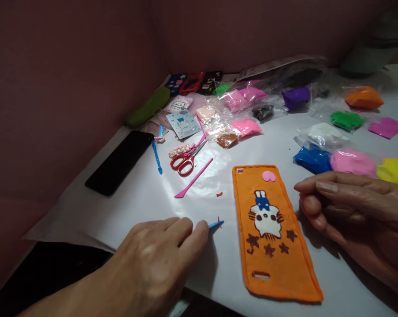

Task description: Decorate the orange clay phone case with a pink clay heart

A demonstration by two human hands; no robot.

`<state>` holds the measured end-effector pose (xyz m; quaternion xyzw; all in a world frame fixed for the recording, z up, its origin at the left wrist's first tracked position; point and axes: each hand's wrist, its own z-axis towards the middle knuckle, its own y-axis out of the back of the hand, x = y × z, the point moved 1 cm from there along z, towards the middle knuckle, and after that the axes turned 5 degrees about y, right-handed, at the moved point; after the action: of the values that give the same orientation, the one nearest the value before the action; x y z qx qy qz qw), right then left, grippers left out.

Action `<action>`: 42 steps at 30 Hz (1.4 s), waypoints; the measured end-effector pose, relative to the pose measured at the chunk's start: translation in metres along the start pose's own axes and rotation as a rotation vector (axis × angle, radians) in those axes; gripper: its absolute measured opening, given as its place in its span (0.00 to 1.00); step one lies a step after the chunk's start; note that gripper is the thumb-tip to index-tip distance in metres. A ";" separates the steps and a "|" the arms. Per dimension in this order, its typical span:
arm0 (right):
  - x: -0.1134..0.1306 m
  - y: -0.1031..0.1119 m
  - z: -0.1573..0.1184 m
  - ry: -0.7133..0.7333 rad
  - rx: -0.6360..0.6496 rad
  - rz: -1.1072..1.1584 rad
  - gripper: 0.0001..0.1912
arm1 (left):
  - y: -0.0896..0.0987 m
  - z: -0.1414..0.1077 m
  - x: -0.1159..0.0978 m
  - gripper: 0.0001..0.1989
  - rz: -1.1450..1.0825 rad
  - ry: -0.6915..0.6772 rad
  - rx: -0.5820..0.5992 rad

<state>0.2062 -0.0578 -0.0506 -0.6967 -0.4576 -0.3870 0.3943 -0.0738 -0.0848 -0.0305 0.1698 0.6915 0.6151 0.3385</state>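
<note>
My left hand [162,251] is closed around a thin blue tool [216,224], whose tip points right and touches a tiny red piece on the white sheet. Another small red piece [219,193] lies a little farther back. Right of the tool lies an orange clay-covered phone case [274,273] bearing a white cat figure [267,220] in blue, brown stars and a pink heart [269,176]. Beside the case's right edge, my right hand [344,211] hovers with its thumb and fingertips pressed together; whether anything small is between them is hidden.
Red scissors [185,165], a pink tool [194,178], a blue tool [157,157] and a black phone [119,163] lie at the left. Bagged clay, such as purple [295,97] and blue [313,158], spreads along the back and right. A wall stands behind.
</note>
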 end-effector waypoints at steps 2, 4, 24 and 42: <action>0.000 -0.001 0.001 -0.003 -0.013 -0.007 0.14 | 0.005 0.002 -0.001 0.22 0.035 0.003 0.055; -0.001 -0.002 0.001 -0.011 -0.028 -0.013 0.14 | 0.008 0.001 0.000 0.24 0.055 0.022 0.116; 0.000 -0.001 -0.003 -0.025 0.017 0.026 0.11 | 0.017 0.004 0.003 0.20 -0.067 0.092 0.224; 0.002 -0.001 -0.016 0.055 0.026 -0.092 0.11 | 0.017 0.003 0.020 0.16 -0.093 0.082 0.026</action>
<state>0.2033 -0.0711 -0.0427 -0.6590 -0.4830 -0.4178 0.3973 -0.0897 -0.0665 -0.0193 0.1165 0.7199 0.5963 0.3357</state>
